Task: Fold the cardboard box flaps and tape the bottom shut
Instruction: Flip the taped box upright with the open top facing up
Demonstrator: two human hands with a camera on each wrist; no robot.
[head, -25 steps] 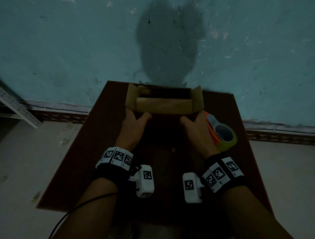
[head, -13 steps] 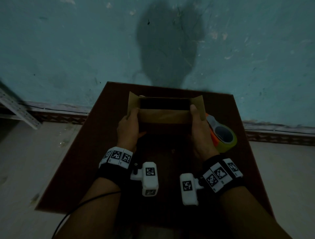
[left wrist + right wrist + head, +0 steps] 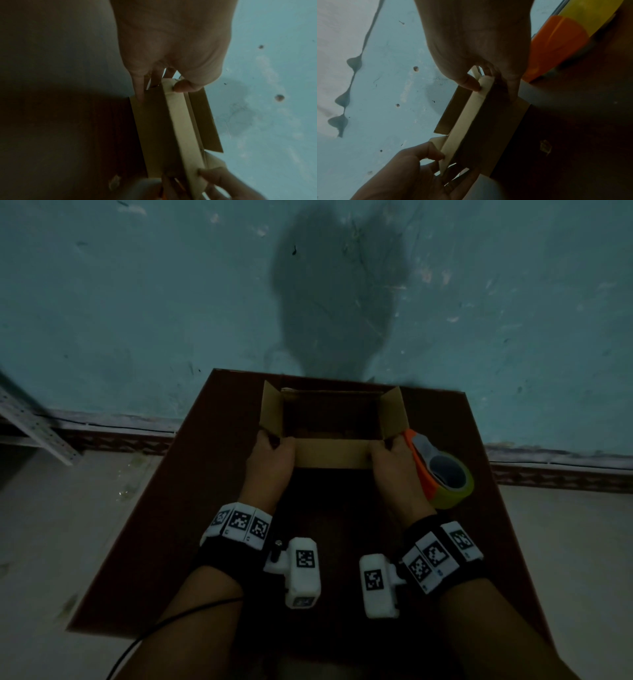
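Note:
A brown cardboard box (image 3: 332,453) stands with its mouth upward on the dark red table (image 3: 191,508), its two side flaps spread out and its inside dark. My left hand (image 3: 270,453) grips the box's near left corner, thumb on the near flap (image 3: 180,121) and fingers against the left side. My right hand (image 3: 390,457) grips the near right corner the same way, its thumb (image 3: 471,83) pressed on the flap edge (image 3: 467,119). An orange tape dispenser with a yellow-green roll (image 3: 442,474) lies just right of my right hand.
The table stands against a teal wall (image 3: 137,302), with pale floor (image 3: 51,542) on both sides. A metal shelf bracket (image 3: 30,426) stands at the far left. A black cable (image 3: 178,621) runs under my left forearm. A small scrap (image 3: 545,147) lies on the table.
The box has gone from lying flat and half folded to standing wide open. Both hands slid from its sides to grip the near corners, pulling the near flap toward me.

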